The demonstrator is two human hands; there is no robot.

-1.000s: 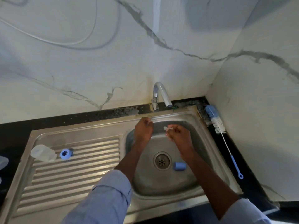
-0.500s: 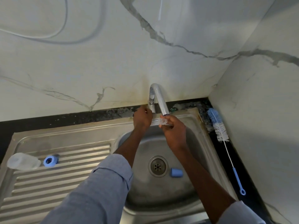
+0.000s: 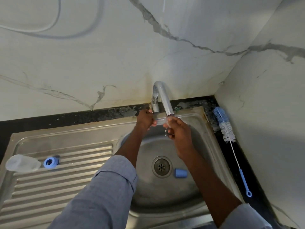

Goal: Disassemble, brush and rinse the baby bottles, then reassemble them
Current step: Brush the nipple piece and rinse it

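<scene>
Sink (image 3: pixel 194 113): I see a steel basin with a ribbed drainboard on its left.
Bottle body (image 3: pixel 22 163): clear, lying on its side on the drainboard.
Brush (image 3: pixel 227 129): blue and white bristles, on the dark counter at right.
Left hand (image 3: pixel 145 119): closed around the tap (image 3: pixel 162 96) base.
Right hand (image 3: pixel 179 129): pinching 1 small clear teat (image 3: pixel 168 123) under the spout.
Cap (image 3: pixel 181 173): blue, beside the drain.
Ring (image 3: pixel 50 162): blue, just beside the bottle body.

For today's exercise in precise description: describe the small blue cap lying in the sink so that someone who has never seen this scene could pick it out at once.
Start at the steel sink and look into its basin to the round drain. Just right of the drain lies the blue cap, on its side. Unlike the blue ring, which sits out on the ribbed drainboard, it is a closed little cup inside the basin.
</scene>
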